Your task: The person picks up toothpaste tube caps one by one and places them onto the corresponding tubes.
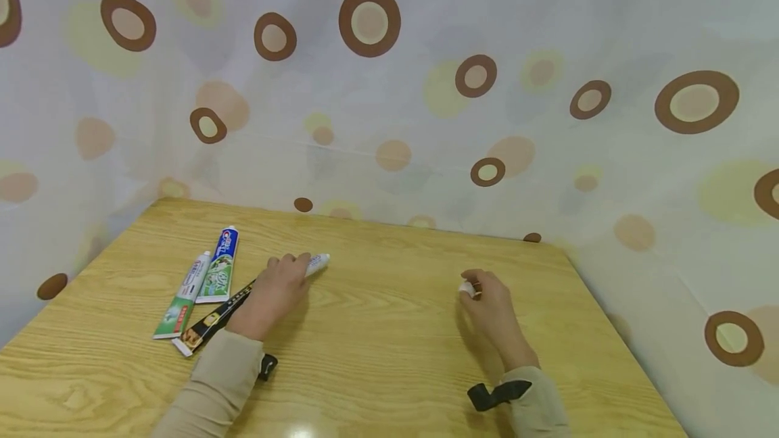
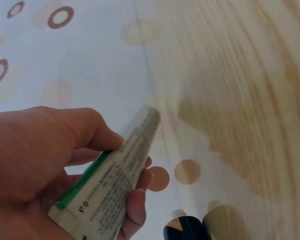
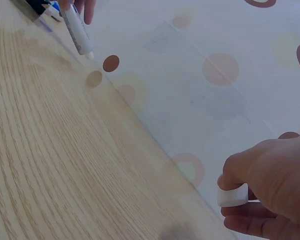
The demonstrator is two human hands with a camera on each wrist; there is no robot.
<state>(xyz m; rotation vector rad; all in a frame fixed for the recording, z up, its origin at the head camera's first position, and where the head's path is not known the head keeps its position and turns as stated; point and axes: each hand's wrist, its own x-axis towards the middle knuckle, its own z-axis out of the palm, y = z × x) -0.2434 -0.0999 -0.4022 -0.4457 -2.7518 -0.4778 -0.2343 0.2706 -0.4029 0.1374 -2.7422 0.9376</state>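
Note:
My left hand (image 1: 274, 293) grips a white toothpaste tube (image 2: 112, 180) with small dark print and a green band at its flat end. The thumb lies on one side, and fingers curl round the other. In the head view the tube's narrow end pokes out to the right of the hand. Off to the right, above the table, my right hand (image 1: 489, 306) pinches a small white cap (image 3: 233, 195) between thumb and fingers. A black toothpaste tube (image 1: 209, 320) lies near the left wrist, partly hidden by that hand.
Left of the left hand, a blue and green toothpaste tube (image 1: 220, 265) and a white and green toothpaste tube (image 1: 184, 299) lie on the wooden table (image 1: 389, 357). A spotted white sheet (image 1: 414, 107) rises behind the table and along its sides.

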